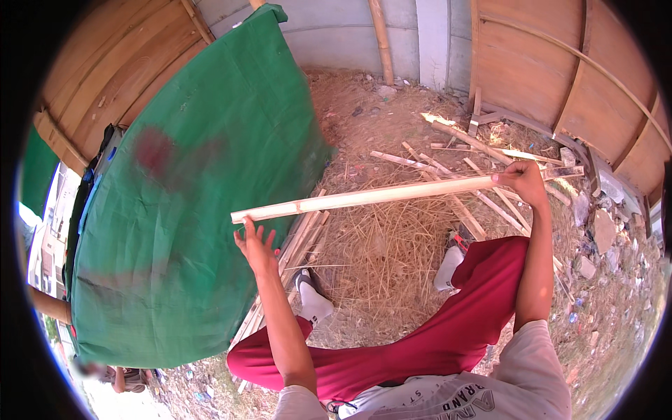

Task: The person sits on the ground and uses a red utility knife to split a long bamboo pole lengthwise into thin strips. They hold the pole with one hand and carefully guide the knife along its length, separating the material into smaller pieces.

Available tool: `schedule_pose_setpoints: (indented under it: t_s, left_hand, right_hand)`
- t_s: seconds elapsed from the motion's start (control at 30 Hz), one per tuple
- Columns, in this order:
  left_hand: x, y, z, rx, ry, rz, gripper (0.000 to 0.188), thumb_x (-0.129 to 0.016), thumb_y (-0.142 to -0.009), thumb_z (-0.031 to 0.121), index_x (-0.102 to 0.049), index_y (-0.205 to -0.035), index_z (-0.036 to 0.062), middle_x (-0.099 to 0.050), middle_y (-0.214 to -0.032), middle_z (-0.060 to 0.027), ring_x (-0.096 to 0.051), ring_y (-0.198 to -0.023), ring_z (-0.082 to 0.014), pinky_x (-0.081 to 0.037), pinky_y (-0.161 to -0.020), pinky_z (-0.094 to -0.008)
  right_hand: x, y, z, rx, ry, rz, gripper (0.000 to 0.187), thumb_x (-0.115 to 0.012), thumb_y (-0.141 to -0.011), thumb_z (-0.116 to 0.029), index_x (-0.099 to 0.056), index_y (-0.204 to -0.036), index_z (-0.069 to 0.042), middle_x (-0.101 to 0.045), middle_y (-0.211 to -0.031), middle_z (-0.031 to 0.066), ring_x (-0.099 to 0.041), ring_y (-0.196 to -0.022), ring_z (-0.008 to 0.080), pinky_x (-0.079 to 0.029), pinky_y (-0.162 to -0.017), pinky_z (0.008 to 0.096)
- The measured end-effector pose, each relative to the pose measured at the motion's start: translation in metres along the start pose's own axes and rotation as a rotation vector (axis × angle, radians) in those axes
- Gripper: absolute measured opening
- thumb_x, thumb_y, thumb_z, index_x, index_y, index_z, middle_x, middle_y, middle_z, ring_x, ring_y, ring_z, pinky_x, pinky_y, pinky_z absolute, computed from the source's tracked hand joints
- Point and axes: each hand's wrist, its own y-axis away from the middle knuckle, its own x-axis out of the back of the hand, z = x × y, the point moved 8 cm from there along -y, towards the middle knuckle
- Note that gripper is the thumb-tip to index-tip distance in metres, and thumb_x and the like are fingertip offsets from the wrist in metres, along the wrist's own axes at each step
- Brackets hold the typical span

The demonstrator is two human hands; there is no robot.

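Note:
A long pale split bamboo strip spans the space in front of me, a little higher at its right end, with a darker node line near its left end. My right hand grips it near the right end, thumb on the near face, and a short length sticks out past the fingers. At the other end my left hand has its fingers spread, one fingertip touching the strip's underside and the rest free. Below, thin bamboo shavings cover the ground between my feet.
A large green tarp hangs close on my left. Long split strips lie along its lower edge. More bamboo pieces are piled ahead to the right, near rubble and a wooden panel wall. A pole stands at the back.

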Motion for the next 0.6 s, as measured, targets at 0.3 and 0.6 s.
schedule_pose_setpoints:
  t_s: [0.3,0.6]
  left_hand:
    - [-0.028,0.013,-0.006,0.075,0.299,-0.191,0.037,-0.067,-0.099,0.029,-0.061,-0.122,-0.0004,-0.07,-0.115,-0.0155,-0.072,-0.095,-0.0232,-0.061,-0.078,-0.0331]
    - [-0.017,0.001,-0.025,0.182,0.311,-0.054,0.033,-0.071,-0.097,0.022,-0.064,-0.117,-0.0032,-0.071,-0.113,-0.0161,-0.071,-0.099,-0.0233,-0.06,-0.08,-0.0322]
  right_hand:
    - [0.002,-0.002,0.022,-0.001,0.03,0.015,0.035,-0.093,-0.068,-0.028,-0.075,-0.074,0.001,-0.066,-0.066,0.0036,-0.058,-0.062,0.0111,-0.045,-0.059,0.0292]
    - [0.001,-0.003,0.011,0.027,0.002,0.047,0.033,-0.094,-0.067,-0.025,-0.074,-0.074,0.002,-0.065,-0.067,0.0045,-0.058,-0.063,0.012,-0.046,-0.06,0.0288]
